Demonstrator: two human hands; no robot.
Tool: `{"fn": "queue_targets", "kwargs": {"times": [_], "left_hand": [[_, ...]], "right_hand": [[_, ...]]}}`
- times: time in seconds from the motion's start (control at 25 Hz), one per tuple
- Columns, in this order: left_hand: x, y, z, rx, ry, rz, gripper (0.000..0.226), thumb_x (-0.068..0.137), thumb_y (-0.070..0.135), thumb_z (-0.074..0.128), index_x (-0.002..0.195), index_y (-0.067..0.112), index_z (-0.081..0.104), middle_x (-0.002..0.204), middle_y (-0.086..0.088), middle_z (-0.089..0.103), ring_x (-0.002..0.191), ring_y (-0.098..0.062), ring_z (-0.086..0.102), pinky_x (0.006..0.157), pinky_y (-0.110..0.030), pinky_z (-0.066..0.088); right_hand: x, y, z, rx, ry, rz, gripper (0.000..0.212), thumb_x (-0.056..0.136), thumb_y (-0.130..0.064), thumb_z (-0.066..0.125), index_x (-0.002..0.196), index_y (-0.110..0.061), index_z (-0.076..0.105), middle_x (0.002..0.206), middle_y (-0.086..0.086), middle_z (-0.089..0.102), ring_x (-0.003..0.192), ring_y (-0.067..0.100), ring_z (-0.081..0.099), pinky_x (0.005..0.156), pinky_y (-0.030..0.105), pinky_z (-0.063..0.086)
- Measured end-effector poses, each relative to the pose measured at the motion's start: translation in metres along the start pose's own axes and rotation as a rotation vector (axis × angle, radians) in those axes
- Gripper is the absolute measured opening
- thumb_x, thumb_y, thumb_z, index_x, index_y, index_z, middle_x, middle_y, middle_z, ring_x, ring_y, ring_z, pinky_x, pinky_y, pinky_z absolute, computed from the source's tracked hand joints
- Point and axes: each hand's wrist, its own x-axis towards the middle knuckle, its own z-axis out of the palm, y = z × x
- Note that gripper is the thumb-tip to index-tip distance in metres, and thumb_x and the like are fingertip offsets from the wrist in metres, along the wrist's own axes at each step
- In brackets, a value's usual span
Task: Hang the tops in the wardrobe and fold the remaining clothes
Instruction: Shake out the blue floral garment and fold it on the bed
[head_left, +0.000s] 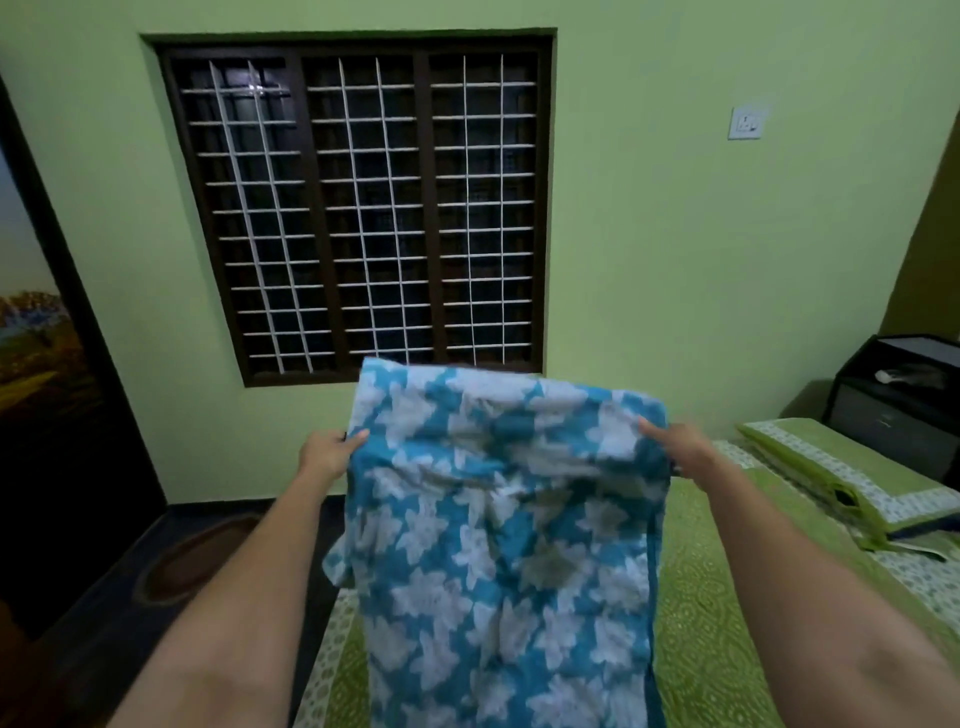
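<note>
Over the green patterned bed (696, 597), my left hand (330, 454) and right hand (680, 449) pinch the soft, light blue-and-white floral cotton garment (498, 519) at 9 and 3 o'clock; grasp top edge.

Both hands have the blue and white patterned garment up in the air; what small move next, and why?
Probably lower it flat onto the green patterned bedspread. The left hand and right hand grip the blue and white patterned garment by its sides, its top flopped over, lower part hanging rumpled.

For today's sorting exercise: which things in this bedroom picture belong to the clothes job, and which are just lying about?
Part of the job:
blue-and-white garment
left hand, gripping it
right hand, gripping it
bed

Just there:
pillow
barred window
wall switch
black cabinet
</note>
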Motion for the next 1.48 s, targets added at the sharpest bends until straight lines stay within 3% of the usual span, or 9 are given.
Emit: {"fn": "queue_targets", "kwargs": {"times": [0.12, 0.28, 0.44, 0.6, 0.8, 1.0, 1.16, 1.32, 1.48], "left_hand": [[0.009, -0.009, 0.001, -0.004, 0.049, 0.010, 0.043, 0.093, 0.035, 0.059, 0.107, -0.004, 0.068, 0.110, -0.022, 0.067, 0.105, -0.036, 0.061, 0.092, -0.039, 0.045], [0.022, 0.022, -0.015, -0.185, 0.259, -0.008, 0.040, 0.097, 0.034, 0.052, 0.105, -0.003, 0.066, 0.106, -0.020, 0.065, 0.100, -0.034, 0.060, 0.086, -0.035, 0.045], [0.013, -0.010, -0.008, 0.290, 0.343, 0.037, 0.044, 0.102, 0.035, 0.034, 0.106, 0.002, 0.064, 0.108, -0.024, 0.063, 0.100, -0.039, 0.058, 0.085, -0.040, 0.044], [0.006, -0.023, -0.002, 0.499, 0.356, 0.065, 0.043, 0.103, 0.035, 0.030, 0.106, 0.007, 0.061, 0.107, -0.023, 0.062, 0.099, -0.038, 0.059, 0.084, -0.042, 0.048], [0.012, -0.033, -0.013, 0.392, 0.035, -0.090, 0.037, 0.090, 0.032, 0.063, 0.096, -0.004, 0.064, 0.106, -0.025, 0.063, 0.096, -0.035, 0.060, 0.082, -0.041, 0.048], [-0.021, -0.021, -0.021, -0.022, -0.524, -0.395, 0.026, 0.084, 0.026, 0.068, 0.090, 0.001, 0.066, 0.078, -0.014, 0.068, 0.064, -0.024, 0.065, 0.047, -0.026, 0.054], [-0.012, -0.034, -0.024, 0.300, -0.856, -0.410, 0.027, 0.078, 0.012, 0.071, 0.101, -0.001, 0.068, 0.096, -0.015, 0.072, 0.085, -0.026, 0.069, 0.073, -0.033, 0.057], [0.012, -0.057, -0.021, 0.646, -0.665, -0.247, 0.040, 0.070, 0.030, 0.081, 0.100, 0.006, 0.071, 0.111, -0.017, 0.068, 0.104, -0.032, 0.064, 0.095, -0.039, 0.049], [0.011, -0.056, -0.020, 0.806, -0.261, -0.033, 0.037, 0.083, 0.040, 0.070, 0.097, 0.006, 0.071, 0.097, -0.012, 0.067, 0.091, -0.027, 0.061, 0.077, -0.031, 0.045]], "right_hand": [[0.010, 0.005, 0.000, -0.177, 0.115, -0.079, 0.037, 0.092, -0.038, 0.061, 0.084, -0.003, 0.063, 0.083, 0.016, 0.061, 0.080, 0.031, 0.060, 0.067, 0.031, 0.042], [0.017, -0.019, -0.004, 0.367, -0.009, -0.109, 0.034, 0.087, -0.043, 0.065, 0.095, -0.010, 0.068, 0.091, 0.006, 0.066, 0.087, 0.024, 0.061, 0.068, 0.028, 0.049], [0.012, 0.018, 0.025, -0.079, -0.033, -0.051, 0.035, 0.092, -0.040, 0.059, 0.075, -0.009, 0.058, 0.070, 0.009, 0.051, 0.062, 0.020, 0.047, 0.065, 0.030, 0.040], [0.012, 0.007, 0.035, -0.311, 0.101, -0.161, 0.040, 0.099, -0.037, 0.046, 0.107, -0.004, 0.065, 0.102, 0.019, 0.063, 0.100, 0.031, 0.059, 0.075, 0.031, 0.035], [0.011, 0.004, 0.034, -0.431, 0.146, -0.009, 0.046, 0.095, -0.038, 0.055, 0.115, 0.004, 0.060, 0.117, 0.023, 0.062, 0.109, 0.034, 0.058, 0.077, 0.031, 0.040], [0.008, 0.013, 0.026, -0.443, -0.075, 0.089, 0.050, 0.089, -0.051, 0.059, 0.100, -0.003, 0.068, 0.105, 0.016, 0.067, 0.095, 0.030, 0.063, 0.078, 0.032, 0.047], [-0.006, 0.021, 0.031, -0.426, -0.485, 0.093, 0.037, 0.073, -0.027, 0.082, 0.095, 0.001, 0.071, 0.085, 0.007, 0.068, 0.078, 0.020, 0.064, 0.063, 0.025, 0.053], [0.004, 0.041, 0.037, -0.813, -0.383, -0.097, 0.036, 0.078, -0.020, 0.078, 0.108, 0.000, 0.071, 0.095, 0.010, 0.068, 0.081, 0.015, 0.054, 0.066, 0.025, 0.041], [0.014, 0.043, 0.030, -0.605, -0.107, -0.149, 0.032, 0.086, -0.035, 0.068, 0.086, -0.004, 0.069, 0.085, 0.008, 0.057, 0.079, 0.022, 0.053, 0.072, 0.032, 0.041]]}}
